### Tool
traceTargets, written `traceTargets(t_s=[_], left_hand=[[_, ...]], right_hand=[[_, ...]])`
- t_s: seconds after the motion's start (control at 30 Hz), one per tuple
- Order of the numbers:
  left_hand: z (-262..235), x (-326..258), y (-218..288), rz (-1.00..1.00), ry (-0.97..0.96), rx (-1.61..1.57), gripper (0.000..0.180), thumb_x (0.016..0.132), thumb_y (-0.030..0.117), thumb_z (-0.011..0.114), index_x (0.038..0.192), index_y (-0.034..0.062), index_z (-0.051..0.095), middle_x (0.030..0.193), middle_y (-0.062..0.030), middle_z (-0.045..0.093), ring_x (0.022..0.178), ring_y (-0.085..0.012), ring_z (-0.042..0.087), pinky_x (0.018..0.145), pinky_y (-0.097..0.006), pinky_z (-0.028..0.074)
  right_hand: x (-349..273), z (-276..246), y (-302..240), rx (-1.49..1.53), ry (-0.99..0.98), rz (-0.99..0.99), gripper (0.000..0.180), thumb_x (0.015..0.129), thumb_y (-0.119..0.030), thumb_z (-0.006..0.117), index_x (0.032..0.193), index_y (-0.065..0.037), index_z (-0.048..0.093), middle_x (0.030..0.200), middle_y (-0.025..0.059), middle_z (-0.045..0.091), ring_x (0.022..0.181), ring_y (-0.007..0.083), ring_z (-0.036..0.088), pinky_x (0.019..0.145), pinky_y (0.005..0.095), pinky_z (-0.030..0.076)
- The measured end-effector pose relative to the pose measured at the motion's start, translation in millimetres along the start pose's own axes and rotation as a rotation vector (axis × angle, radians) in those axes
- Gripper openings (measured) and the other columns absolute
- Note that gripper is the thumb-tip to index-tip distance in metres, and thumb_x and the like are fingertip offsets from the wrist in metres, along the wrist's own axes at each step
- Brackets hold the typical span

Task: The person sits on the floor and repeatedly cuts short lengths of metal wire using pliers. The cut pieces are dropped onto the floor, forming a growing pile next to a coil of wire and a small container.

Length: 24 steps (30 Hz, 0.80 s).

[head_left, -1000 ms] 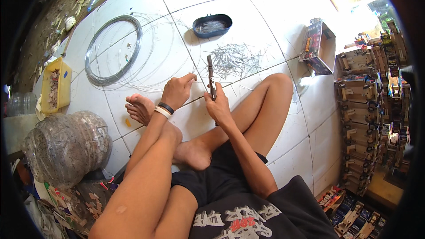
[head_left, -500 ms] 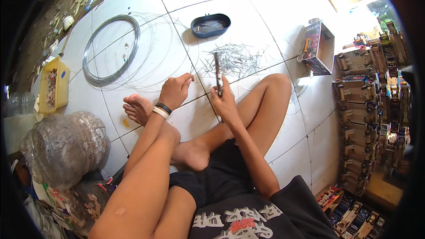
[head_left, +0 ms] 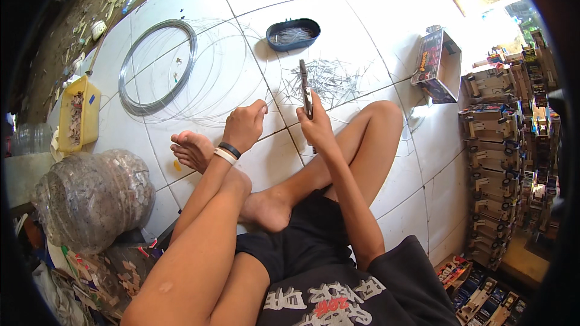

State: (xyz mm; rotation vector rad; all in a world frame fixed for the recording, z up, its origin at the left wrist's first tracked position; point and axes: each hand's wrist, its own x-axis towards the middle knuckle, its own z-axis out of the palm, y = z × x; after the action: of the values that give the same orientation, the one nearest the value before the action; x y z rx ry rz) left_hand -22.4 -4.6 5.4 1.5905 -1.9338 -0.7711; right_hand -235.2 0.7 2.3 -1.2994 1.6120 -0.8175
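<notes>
My left hand (head_left: 244,125) is closed in a pinch above the tiles, beside the loose loops of a thin metal wire coil (head_left: 191,66). A fine strand of that wire seems to run to the fingertips, though it is hard to see there. In my right hand (head_left: 318,128) is a pair of dark pliers (head_left: 306,87), held upright with the jaws pointing away from me. Beyond the pliers, many short cut wire pieces (head_left: 332,81) lie in a loose heap. A dark blue oval container (head_left: 293,47) behind them holds more wire pieces.
At the left stand a yellow tub (head_left: 90,111) of small scraps and a large cloudy plastic jug (head_left: 90,199) on its side. An open printed carton (head_left: 429,63) lies to the right, beside stacked wooden toy vehicles (head_left: 492,175). My bare legs frame the work area.
The whole scene has shifted slightly to the right in the picture. The pliers have come a little higher and nearer the wire heap; both hands keep their grip.
</notes>
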Motion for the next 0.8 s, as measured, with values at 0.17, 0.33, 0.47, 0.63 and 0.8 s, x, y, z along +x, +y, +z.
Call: traceTargets(t_s=[0.17,0.33,0.47,0.63,0.8], left_hand=[[1.2,-0.8,-2.1,0.015,-0.053,0.019,0.015,0.102,0.016,0.055,0.098,0.0083,0.068,0.065,-0.0178,0.062,0.065,-0.0406,0.065,0.063,-0.048,0.049],[1.4,-1.1,-2.4,0.016,-0.094,0.008,0.015,0.101,0.015,0.055,0.101,0.0095,0.068,0.073,-0.0215,0.068,0.074,-0.0438,0.068,0.071,-0.053,0.054],[-0.4,-0.1,0.1,0.008,-0.109,0.032,0.014,0.100,0.015,0.056,0.101,0.0093,0.068,0.075,-0.0217,0.069,0.074,-0.0434,0.069,0.070,-0.053,0.054],[-0.6,-0.4,1.2,0.009,-0.101,0.030,0.013,0.100,0.015,0.056,0.101,0.0095,0.068,0.075,-0.0219,0.068,0.074,-0.0434,0.069,0.069,-0.052,0.054],[0.7,0.9,-1.4,0.020,-0.092,0.018,0.013,0.100,0.015,0.056,0.102,0.0096,0.068,0.075,-0.0215,0.068,0.074,-0.0434,0.069,0.069,-0.052,0.054]], right_hand=[[-3.5,-12.4,12.8,0.042,-0.125,0.010,0.059,0.104,-0.013,0.062,0.157,-0.010,0.038,0.089,0.0012,0.058,0.070,0.0100,0.049,0.063,0.0275,0.045],[-22.1,2.7,15.8,0.183,-0.181,0.017,0.058,0.103,-0.010,0.063,0.156,-0.008,0.040,0.089,0.0005,0.058,0.075,0.0103,0.051,0.068,0.0285,0.046],[-28.0,8.1,10.4,0.146,-0.118,-0.014,0.047,0.102,-0.011,0.064,0.146,-0.004,0.048,0.088,0.0030,0.060,0.077,0.0132,0.054,0.072,0.0318,0.048],[-25.4,5.6,8.0,0.036,-0.140,0.094,0.026,0.100,-0.013,0.066,0.120,-0.001,0.054,0.091,0.0069,0.064,0.080,0.0173,0.058,0.075,0.0357,0.050],[-24.7,9.0,9.9,0.130,-0.112,0.048,0.023,0.100,-0.013,0.066,0.115,-0.001,0.054,0.097,0.0084,0.066,0.086,0.0175,0.061,0.079,0.0349,0.052]])
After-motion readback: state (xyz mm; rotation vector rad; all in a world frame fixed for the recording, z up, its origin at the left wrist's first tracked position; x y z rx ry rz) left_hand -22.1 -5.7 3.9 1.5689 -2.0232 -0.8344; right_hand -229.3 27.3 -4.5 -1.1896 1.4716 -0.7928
